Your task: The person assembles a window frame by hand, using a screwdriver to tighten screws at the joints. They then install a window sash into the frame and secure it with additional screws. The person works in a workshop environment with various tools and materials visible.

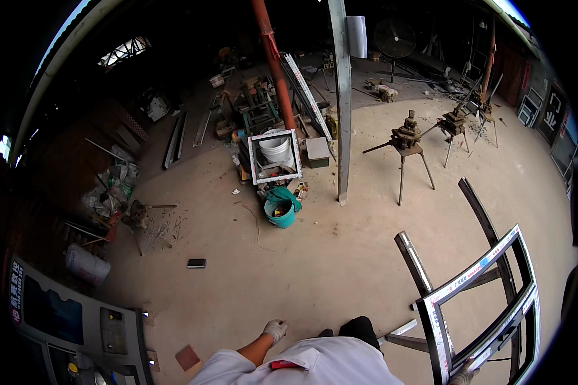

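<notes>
My left hand point(275, 330) wears a pale work glove and hangs at my side above the concrete floor, fingers loosely curled with nothing in them. My right hand point(464, 373), also gloved, sits at the lower edge of the view and grips the near bottom corner of a large white window frame point(475, 276). That frame stands tilted on dark metal bars point(412, 258) to my right. My white shirt and dark shoes show at the bottom centre.
A grey machine panel point(77, 321) stands at lower left. A teal bucket point(280, 210), a small white frame with a white pail point(275, 154), a grey post point(342, 102), a red pole point(273, 64), tripod stands point(408, 144) and scrap piles lie ahead.
</notes>
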Motion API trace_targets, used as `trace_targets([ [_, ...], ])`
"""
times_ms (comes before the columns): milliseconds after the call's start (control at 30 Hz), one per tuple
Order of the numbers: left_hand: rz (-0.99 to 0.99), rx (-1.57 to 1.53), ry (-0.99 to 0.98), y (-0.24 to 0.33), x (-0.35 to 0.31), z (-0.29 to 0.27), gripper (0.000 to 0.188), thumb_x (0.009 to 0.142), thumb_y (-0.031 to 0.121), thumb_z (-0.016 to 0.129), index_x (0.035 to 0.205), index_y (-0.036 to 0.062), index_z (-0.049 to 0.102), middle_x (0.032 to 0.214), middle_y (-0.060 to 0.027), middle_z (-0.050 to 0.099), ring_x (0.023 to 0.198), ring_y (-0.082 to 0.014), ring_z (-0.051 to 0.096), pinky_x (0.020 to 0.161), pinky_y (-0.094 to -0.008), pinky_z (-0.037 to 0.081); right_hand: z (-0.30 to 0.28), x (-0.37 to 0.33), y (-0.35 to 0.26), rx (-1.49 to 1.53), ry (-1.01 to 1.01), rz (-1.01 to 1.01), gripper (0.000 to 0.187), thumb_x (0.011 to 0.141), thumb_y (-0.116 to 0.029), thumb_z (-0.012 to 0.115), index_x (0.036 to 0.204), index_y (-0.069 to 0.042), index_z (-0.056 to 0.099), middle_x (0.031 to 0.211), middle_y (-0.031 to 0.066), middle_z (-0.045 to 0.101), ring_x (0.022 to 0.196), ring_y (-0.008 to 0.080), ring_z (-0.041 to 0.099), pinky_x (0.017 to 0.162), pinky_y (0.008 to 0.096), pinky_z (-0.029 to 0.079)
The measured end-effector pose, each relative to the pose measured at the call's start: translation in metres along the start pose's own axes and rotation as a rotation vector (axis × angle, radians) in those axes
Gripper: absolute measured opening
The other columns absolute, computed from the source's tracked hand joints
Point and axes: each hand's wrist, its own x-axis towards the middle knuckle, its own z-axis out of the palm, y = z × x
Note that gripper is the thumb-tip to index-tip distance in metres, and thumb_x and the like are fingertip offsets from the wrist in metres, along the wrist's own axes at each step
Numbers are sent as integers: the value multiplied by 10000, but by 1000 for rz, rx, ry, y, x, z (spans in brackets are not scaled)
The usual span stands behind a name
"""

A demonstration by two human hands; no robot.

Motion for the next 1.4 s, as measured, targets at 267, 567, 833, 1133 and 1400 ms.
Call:
trace_targets([
  [267, -68, 6, 24, -11, 17, -3, 449, 978, 418, 597, 1091, 16, 763, 842, -141, 761, 714, -239, 720, 763, -392, 568, -31, -28, -13, -39, -58, -91, 958, 936, -766, 491, 1522, -17, 377, 1272, 252, 679, 1114, 437, 691, 877, 474, 576],
  [567, -117, 62, -173, 90, 55, -1, 373, 1002, 310, 589, 1192, -5, 649, 878, -106, 700, 708, -214, 694, 576, -361, 556, -7, -3, 5, -52, 44, 14, 950, 921, -810, 406, 1600, -147, 351, 1345, 273, 651, 1219, 465, 633, 1030, 507, 479],
  [833, -18, 40, -172, 235, 136, 19, 168, 988, 228, 569, 1024, 64, 583, 773, -86, 630, 592, -193, 620, 447, -325, 483, -41, -28, -79, -64, 25, 289, 822, 940, -764, 427, 1385, -81, 532, 1169, 284, 706, 1104, 494, 664, 956, 534, 504],
  [1133, 124, 60, -251, 411, 197, 51, 281, 1029, 276, 564, 1169, 34, 596, 867, -104, 673, 637, -196, 650, 515, -337, 538, -16, -13, -113, -256, 177, 534, 749, 986, -655, 415, 1323, 2, 543, 1279, 273, 647, 1215, 425, 617, 1106, 496, 400],
  [1400, 212, 330, -581, 431, 262, 47, 359, 974, 366, 517, 896, 34, 630, 772, -110, 637, 634, -248, 597, 541, -415, 454, 16, -55, -168, -150, 479, 391, 636, 936, -408, 607, 1363, 53, 508, 1388, 276, 524, 1343, 417, 475, 1168, 524, 340],
])
